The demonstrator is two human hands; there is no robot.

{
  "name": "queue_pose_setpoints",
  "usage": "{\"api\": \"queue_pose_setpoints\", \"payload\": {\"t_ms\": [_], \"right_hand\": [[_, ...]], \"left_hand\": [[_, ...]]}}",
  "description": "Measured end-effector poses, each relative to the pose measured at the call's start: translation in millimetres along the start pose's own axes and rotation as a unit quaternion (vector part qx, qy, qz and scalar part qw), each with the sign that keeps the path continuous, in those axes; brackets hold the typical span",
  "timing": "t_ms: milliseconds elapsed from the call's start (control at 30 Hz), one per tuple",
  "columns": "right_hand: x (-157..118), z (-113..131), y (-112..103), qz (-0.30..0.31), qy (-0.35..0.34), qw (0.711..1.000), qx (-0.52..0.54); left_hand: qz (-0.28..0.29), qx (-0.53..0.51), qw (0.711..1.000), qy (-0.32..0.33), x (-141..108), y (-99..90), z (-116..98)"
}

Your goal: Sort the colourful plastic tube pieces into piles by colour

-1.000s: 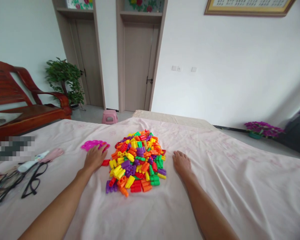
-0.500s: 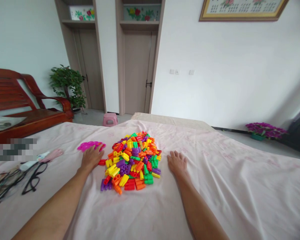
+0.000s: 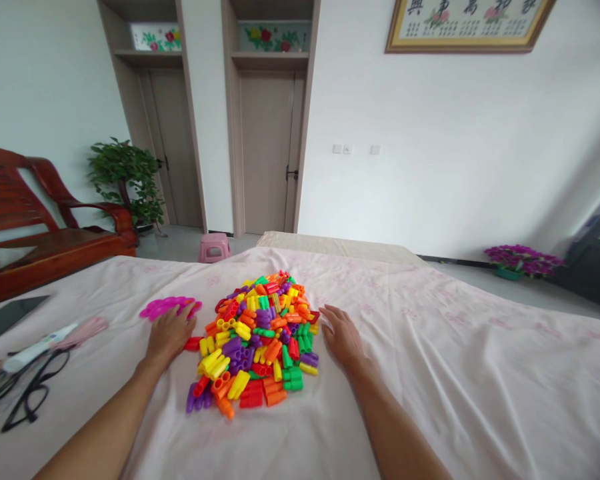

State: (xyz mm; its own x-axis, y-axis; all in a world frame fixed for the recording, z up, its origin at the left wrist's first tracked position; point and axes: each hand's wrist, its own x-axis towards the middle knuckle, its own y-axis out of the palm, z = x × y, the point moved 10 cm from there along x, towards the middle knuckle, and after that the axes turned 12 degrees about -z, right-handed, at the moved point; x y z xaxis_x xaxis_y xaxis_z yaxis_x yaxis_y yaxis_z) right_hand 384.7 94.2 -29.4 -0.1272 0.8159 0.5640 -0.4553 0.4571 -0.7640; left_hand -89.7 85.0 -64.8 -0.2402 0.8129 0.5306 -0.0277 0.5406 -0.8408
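Note:
A heap of plastic toy building pieces (image 3: 260,333), shaped like joined bullets in red, orange, yellow, green and purple, lies on the pale pink cloth (image 3: 455,400). Left of the heap, my left hand (image 3: 173,331) is palm down with its fingers apart, close to a red piece (image 3: 193,343). Its fingertips partly cover a magenta plastic item (image 3: 163,307), whose kind I cannot make out. My right hand (image 3: 343,333) is on the heap's right side, fingers spread, the tips close to the nearest pieces. Neither hand holds anything.
At the left lie black-framed glasses (image 3: 37,387), a white tube-like item (image 3: 35,350), a pinkish item (image 3: 85,331) and a dark flat device (image 3: 10,317). Beyond the cloth stand a pink stool (image 3: 214,247), a wooden bench (image 3: 55,240) and a potted plant (image 3: 127,180).
My right hand has shifted left toward the heap and its fingers have lifted and turned inward. The view has tilted up slightly. My left hand stays beside the heap.

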Motion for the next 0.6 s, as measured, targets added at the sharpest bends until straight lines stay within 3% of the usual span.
{"api": "queue_pose_setpoints", "payload": {"t_ms": [100, 300, 433, 600], "right_hand": [[3, 15, 5, 0.012, -0.035, 0.998, 0.056], [10, 17, 16, 0.031, -0.006, 0.994, 0.105], [20, -1, 19, -0.019, 0.073, 0.988, 0.134], [43, -7, 27, -0.041, 0.127, 0.969, 0.207]], "left_hand": [[-0.001, 0.003, 1.000, 0.022, 0, 1.7, -3], [-0.030, -0.026, 0.998, 0.047, 2, -6.5, -12], [-0.065, -0.099, 0.990, 0.073, 2, -18.6, -25], [-0.050, -0.227, 0.969, 0.078, 3, -22.1, -41]]}}
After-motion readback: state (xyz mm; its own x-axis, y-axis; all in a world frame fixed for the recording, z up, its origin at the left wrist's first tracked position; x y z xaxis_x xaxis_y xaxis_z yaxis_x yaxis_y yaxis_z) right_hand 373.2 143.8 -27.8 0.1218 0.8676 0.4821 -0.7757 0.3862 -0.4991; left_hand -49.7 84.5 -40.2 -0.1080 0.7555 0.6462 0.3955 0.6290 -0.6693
